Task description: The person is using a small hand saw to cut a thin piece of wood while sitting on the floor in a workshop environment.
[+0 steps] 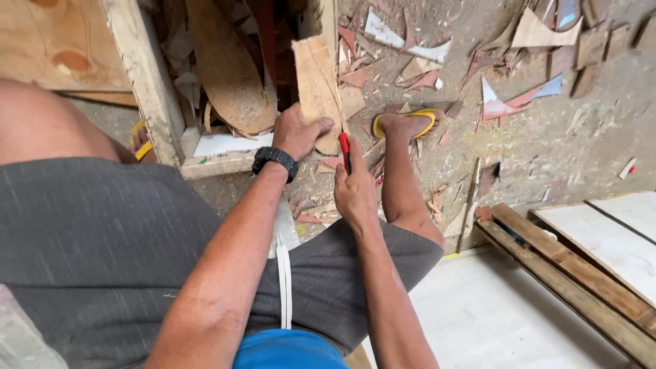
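The thin wood strip (318, 85) stands upright before the knees, pinched at its lower end by the left hand (297, 131). The right hand (354, 188) grips a red cutter (345, 152) just beside it. A slip of the blade could cut the left fingers or the foot in the yellow sandal (406, 124).

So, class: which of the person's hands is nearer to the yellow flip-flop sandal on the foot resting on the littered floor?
Right. The right hand, gripping a red-handled tool, sits just left of and below the yellow flip-flop sandal. The left hand, holding the flat wooden strip, is farther left.
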